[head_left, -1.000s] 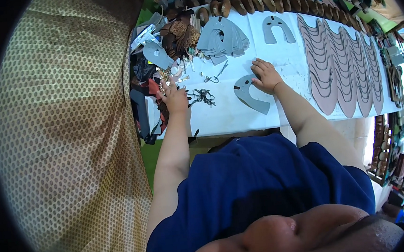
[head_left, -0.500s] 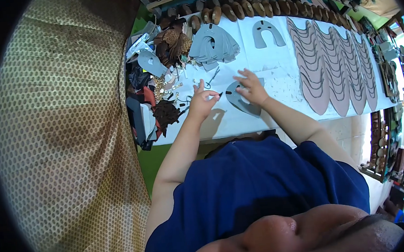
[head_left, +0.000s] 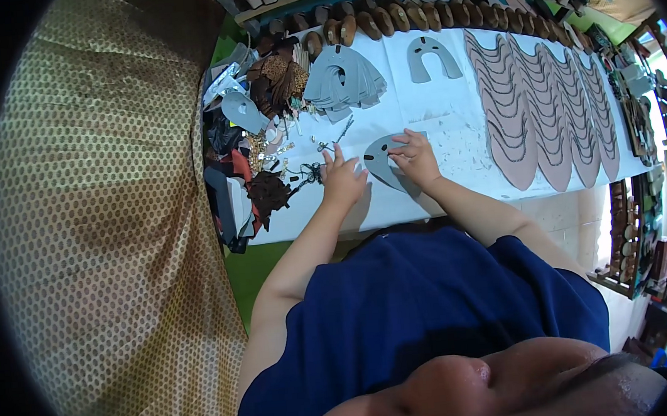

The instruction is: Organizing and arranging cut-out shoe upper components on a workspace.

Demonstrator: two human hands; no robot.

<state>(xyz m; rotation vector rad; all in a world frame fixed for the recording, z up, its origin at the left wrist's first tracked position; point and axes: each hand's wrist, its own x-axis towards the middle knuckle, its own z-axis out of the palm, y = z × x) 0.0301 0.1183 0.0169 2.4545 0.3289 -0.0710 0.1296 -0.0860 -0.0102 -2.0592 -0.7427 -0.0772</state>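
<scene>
A grey curved shoe-upper piece lies on the white table in front of me, with small dark patches near its left end. My right hand is over this piece, its parted fingers bent down and the fingertips touching its surface beside a patch. Just left of it my left hand hovers with spread fingers and nothing visible in them. Near the left fingertips lie a dark thin strand and a tangle of black bits. Part of the grey piece is hidden under my right hand.
A fanned stack of grey uppers and one single grey upper lie farther back. Overlapping pinkish pieces with dark curved edges fill the right side. Scraps and dark brown strips crowd the left. Brown shoe forms line the far edge.
My left hand has opened from a pinch on a small black piece, which is no longer in its fingers. My right hand has come down onto the grey upper piece.
</scene>
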